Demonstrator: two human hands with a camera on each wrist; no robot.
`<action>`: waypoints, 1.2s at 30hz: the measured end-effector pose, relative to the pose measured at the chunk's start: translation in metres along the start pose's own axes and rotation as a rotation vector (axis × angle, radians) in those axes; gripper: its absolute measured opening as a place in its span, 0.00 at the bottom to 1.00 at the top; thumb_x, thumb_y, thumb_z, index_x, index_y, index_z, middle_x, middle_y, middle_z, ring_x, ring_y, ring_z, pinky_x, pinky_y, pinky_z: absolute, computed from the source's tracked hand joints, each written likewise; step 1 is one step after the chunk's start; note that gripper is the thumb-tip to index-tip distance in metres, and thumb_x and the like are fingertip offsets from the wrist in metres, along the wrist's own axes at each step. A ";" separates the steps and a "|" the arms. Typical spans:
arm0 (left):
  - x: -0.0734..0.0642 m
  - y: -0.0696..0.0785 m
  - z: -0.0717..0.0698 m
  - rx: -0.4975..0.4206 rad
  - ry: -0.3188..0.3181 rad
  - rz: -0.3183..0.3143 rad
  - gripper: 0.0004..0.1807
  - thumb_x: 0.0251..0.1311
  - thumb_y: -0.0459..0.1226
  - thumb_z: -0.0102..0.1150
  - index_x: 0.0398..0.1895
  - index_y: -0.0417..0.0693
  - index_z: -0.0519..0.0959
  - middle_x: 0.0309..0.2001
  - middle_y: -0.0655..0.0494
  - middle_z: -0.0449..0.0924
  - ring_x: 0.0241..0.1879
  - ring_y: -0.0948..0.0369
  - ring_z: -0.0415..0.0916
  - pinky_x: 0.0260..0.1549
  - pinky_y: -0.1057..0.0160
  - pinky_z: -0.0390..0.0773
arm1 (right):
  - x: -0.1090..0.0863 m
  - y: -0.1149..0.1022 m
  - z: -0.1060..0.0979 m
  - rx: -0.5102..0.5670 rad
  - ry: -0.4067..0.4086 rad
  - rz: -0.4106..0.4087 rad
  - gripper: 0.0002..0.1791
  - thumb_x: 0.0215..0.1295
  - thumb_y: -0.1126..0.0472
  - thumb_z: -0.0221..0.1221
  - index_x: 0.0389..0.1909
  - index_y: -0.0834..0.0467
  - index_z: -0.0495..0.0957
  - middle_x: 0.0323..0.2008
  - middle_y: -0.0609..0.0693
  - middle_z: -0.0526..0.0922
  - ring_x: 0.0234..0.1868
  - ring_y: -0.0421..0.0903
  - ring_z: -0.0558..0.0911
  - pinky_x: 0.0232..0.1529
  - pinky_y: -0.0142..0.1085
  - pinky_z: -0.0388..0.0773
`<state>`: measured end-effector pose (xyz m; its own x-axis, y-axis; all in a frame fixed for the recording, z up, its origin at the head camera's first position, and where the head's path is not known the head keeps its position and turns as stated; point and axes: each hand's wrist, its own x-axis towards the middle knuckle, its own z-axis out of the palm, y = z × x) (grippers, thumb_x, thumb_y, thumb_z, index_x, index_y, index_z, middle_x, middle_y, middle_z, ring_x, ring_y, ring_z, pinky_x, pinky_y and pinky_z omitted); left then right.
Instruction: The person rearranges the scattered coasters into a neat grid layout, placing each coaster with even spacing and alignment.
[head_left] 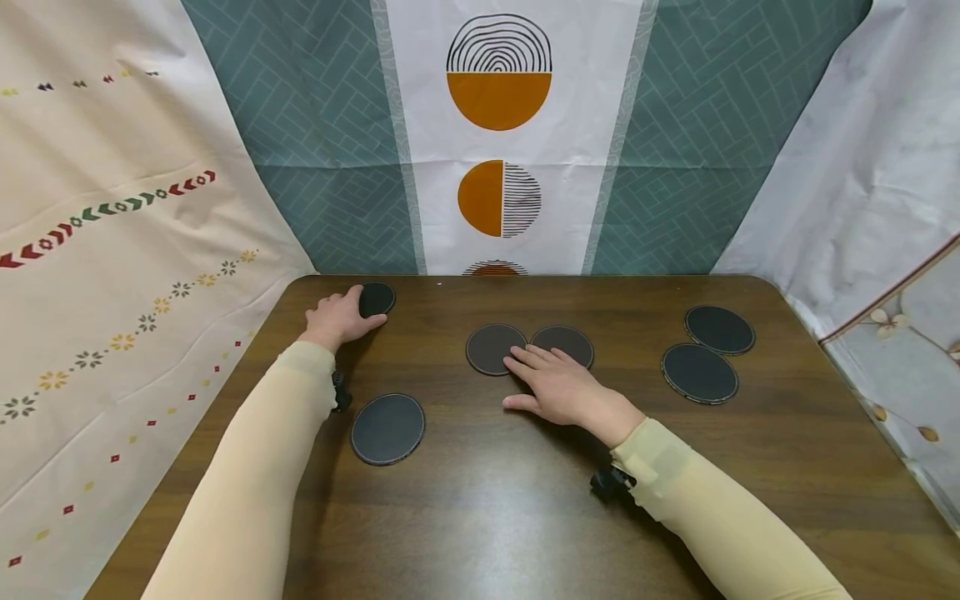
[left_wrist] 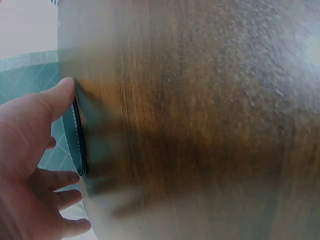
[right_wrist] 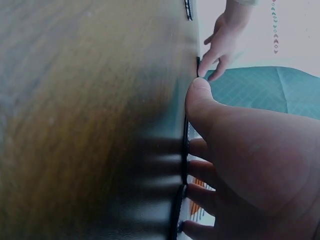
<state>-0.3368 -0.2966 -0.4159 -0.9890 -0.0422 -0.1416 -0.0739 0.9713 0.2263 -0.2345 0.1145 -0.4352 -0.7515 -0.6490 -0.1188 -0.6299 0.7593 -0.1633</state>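
Observation:
At the table's far left corner, my left hand (head_left: 337, 318) spans a round black coaster (head_left: 377, 298), thumb on one edge and fingers on the other. The left wrist view shows this coaster (left_wrist: 75, 137) nearly edge-on, with pale stitching round its rim, between the thumb and fingers. Mid-table, my right hand (head_left: 558, 387) lies palm down with fingers extended. Its fingertips reach over the near edges of two dark brown coasters, a left one (head_left: 491, 350) and a right one (head_left: 570, 343), which lie side by side. My right thumb points left, off the coasters.
A single black coaster (head_left: 387, 429) lies nearer me on the left. On the right, two more lie together, a farther one (head_left: 720, 328) and a nearer one (head_left: 700, 373). The brown wooden table (head_left: 465, 508) meets a patterned cloth (head_left: 495, 200) at the back.

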 end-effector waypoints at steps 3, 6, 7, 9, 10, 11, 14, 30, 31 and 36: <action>0.000 0.001 0.000 -0.007 0.005 -0.003 0.51 0.77 0.60 0.58 0.88 0.39 0.52 0.78 0.20 0.59 0.76 0.23 0.56 0.71 0.20 0.55 | 0.000 0.000 0.000 -0.001 -0.004 0.001 0.44 0.84 0.33 0.53 0.88 0.56 0.61 0.87 0.56 0.57 0.87 0.59 0.56 0.84 0.61 0.53; 0.000 0.002 0.000 -0.005 0.011 0.000 0.51 0.78 0.60 0.58 0.88 0.38 0.52 0.78 0.19 0.59 0.76 0.23 0.55 0.71 0.20 0.55 | 0.001 0.001 0.000 -0.003 -0.009 0.000 0.45 0.84 0.32 0.53 0.88 0.56 0.61 0.88 0.56 0.57 0.87 0.59 0.56 0.84 0.61 0.53; 0.000 0.002 0.000 -0.003 0.013 0.001 0.50 0.78 0.60 0.58 0.88 0.38 0.53 0.78 0.19 0.59 0.77 0.23 0.55 0.71 0.20 0.55 | 0.001 0.001 0.000 -0.002 -0.012 0.000 0.45 0.84 0.32 0.53 0.88 0.56 0.60 0.88 0.56 0.57 0.87 0.59 0.56 0.84 0.61 0.53; 0.000 0.002 0.000 0.003 0.019 -0.001 0.50 0.79 0.60 0.58 0.88 0.38 0.53 0.78 0.19 0.59 0.77 0.23 0.55 0.71 0.20 0.55 | 0.001 0.001 0.001 -0.001 -0.011 -0.001 0.45 0.84 0.32 0.53 0.88 0.56 0.60 0.88 0.56 0.57 0.87 0.59 0.56 0.84 0.61 0.53; 0.000 0.003 0.000 0.007 0.024 -0.003 0.50 0.79 0.60 0.57 0.88 0.37 0.53 0.78 0.19 0.59 0.77 0.23 0.56 0.71 0.20 0.55 | 0.001 0.001 0.001 -0.002 -0.007 -0.002 0.44 0.84 0.33 0.53 0.88 0.56 0.61 0.87 0.57 0.57 0.87 0.59 0.56 0.84 0.61 0.53; 0.000 0.003 0.000 0.010 0.030 -0.006 0.50 0.79 0.60 0.57 0.87 0.37 0.54 0.78 0.19 0.59 0.76 0.23 0.56 0.71 0.20 0.55 | 0.001 0.001 0.001 -0.003 -0.003 -0.002 0.44 0.84 0.33 0.53 0.88 0.56 0.61 0.87 0.57 0.57 0.87 0.59 0.56 0.83 0.61 0.54; 0.001 0.004 0.000 0.008 0.044 -0.015 0.50 0.78 0.61 0.58 0.87 0.37 0.55 0.77 0.18 0.58 0.76 0.23 0.56 0.71 0.19 0.55 | 0.002 0.001 0.001 -0.006 0.001 0.002 0.45 0.84 0.33 0.53 0.88 0.56 0.61 0.87 0.56 0.57 0.87 0.59 0.56 0.84 0.61 0.53; 0.006 0.005 0.001 0.038 0.037 0.000 0.52 0.75 0.60 0.61 0.85 0.35 0.55 0.74 0.17 0.64 0.72 0.21 0.61 0.71 0.22 0.56 | 0.002 0.000 0.002 -0.008 0.001 0.003 0.45 0.84 0.32 0.53 0.88 0.56 0.61 0.87 0.57 0.58 0.87 0.58 0.56 0.84 0.61 0.53; 0.006 0.006 0.001 0.043 0.034 0.002 0.52 0.74 0.60 0.62 0.86 0.36 0.55 0.74 0.17 0.64 0.72 0.21 0.61 0.71 0.21 0.56 | 0.002 0.000 0.002 -0.008 0.000 0.005 0.45 0.84 0.32 0.53 0.88 0.56 0.60 0.87 0.56 0.57 0.87 0.58 0.56 0.84 0.61 0.53; 0.003 0.007 0.000 0.013 0.004 0.033 0.54 0.74 0.59 0.63 0.89 0.40 0.50 0.77 0.19 0.61 0.76 0.23 0.59 0.72 0.19 0.52 | 0.002 0.000 0.003 -0.015 -0.006 0.008 0.45 0.84 0.32 0.52 0.88 0.56 0.60 0.88 0.56 0.57 0.87 0.58 0.56 0.84 0.61 0.53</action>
<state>-0.3404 -0.2897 -0.4142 -0.9914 -0.0111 -0.1304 -0.0396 0.9752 0.2178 -0.2354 0.1127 -0.4379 -0.7554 -0.6431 -0.1255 -0.6268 0.7650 -0.1479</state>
